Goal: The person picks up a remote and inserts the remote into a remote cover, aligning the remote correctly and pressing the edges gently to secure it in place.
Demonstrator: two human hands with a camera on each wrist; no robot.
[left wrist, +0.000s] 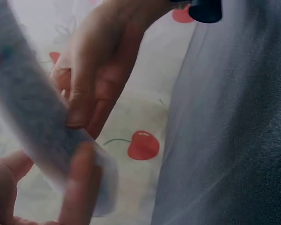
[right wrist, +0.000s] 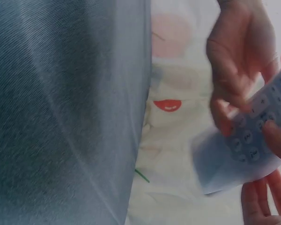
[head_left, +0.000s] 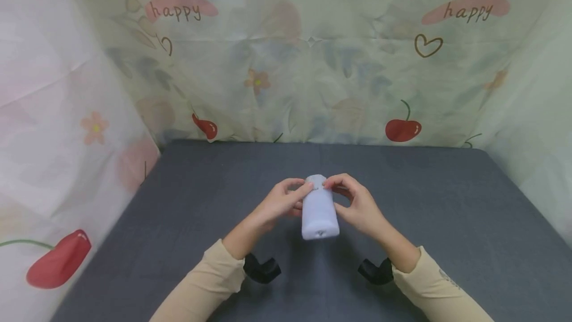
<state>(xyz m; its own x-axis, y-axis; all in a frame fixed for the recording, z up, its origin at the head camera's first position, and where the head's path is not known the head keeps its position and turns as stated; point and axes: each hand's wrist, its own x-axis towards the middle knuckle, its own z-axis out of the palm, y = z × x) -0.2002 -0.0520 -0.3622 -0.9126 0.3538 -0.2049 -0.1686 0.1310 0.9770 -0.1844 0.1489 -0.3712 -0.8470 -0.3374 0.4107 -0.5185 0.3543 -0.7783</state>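
Note:
A white handheld keypad device (head_left: 319,215), long and rounded, is held above the table between both hands. In the head view its plain face shows, with a small seam near the far end and a small hole in the near end. Numbered buttons and a plus key appear on its other face (right wrist: 250,140) in the right wrist view. My left hand (head_left: 283,200) grips the left side, its thumb on top by the seam. From the right, my right hand (head_left: 359,207) pinches the far part with its fingertips. The wrist views are blurred around the device.
Below lies a dark grey table (head_left: 214,178). Behind it hangs a patterned curtain (head_left: 308,73) with cherries and hearts, and similar cloth (head_left: 58,88) covers the left side. Black mounts (head_left: 262,269) sit under both wrists.

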